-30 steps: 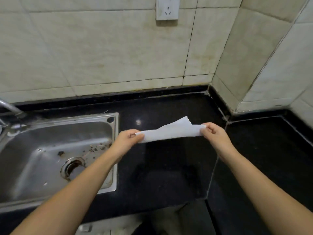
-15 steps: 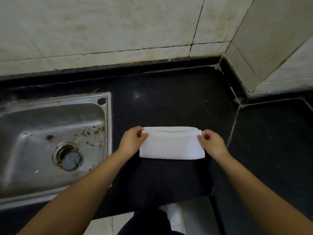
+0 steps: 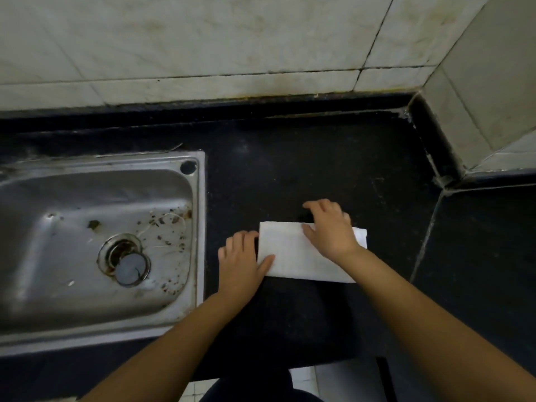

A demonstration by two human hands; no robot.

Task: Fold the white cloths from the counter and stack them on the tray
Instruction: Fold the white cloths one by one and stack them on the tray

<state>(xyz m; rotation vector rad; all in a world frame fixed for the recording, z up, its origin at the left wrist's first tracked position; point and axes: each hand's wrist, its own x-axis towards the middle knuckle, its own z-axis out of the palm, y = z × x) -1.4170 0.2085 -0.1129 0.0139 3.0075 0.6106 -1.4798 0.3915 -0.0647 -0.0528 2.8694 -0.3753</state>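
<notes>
1. I see one folded white cloth [image 3: 293,253] lying flat on the black counter [image 3: 290,175], to the right of the steel sink [image 3: 95,242] and near the counter's front edge.
2. My left hand [image 3: 240,262] rests at the cloth's left edge, palm down. Its thumb lies on top of the cloth's lower left corner, and the fingers lie on the counter just beside the edge. It is spread flat, not gripping.
3. My right hand [image 3: 330,230] lies across the cloth's upper right part, fingers spread and pressing down, with the fingertips reaching past the far edge onto the counter. It too is flat and open rather than closed around anything.
4. The cloth sits between both hands and partly under them. Its left, near and upper left edges show clearly.
5. The right hand and wrist cover much of the cloth's right half. Only a small corner pokes out beyond the wrist, so I cannot tell how neatly the layers line up there.
6. I cannot count the folded layers from this angle.
7. The sink is cut off at the left edge of the view. Dark specks lie around its drain [image 3: 127,262], though I cannot make out what they are.
8. Tiled wall [image 3: 203,39] runs behind the counter.
</notes>
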